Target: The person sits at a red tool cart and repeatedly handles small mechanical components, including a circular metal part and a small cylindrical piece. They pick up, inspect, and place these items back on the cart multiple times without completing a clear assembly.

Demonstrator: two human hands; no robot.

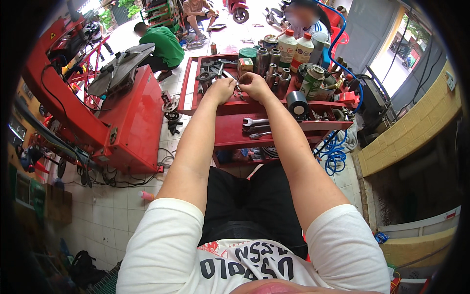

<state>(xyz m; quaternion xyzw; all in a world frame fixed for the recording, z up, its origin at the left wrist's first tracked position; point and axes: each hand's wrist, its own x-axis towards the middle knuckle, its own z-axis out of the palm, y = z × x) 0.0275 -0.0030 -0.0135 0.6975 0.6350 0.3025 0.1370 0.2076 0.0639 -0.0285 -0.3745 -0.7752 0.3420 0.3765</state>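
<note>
Left hand (221, 90) and right hand (254, 85) pinched together on 1 small metal part (238, 88) over red cart tray (235, 109); likely slip, lost among sockets (272, 68).

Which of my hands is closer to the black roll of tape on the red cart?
Right. The right hand is just up and left of the black tape roll, with a gap between. The left hand is farther left, beyond the right one.
</note>
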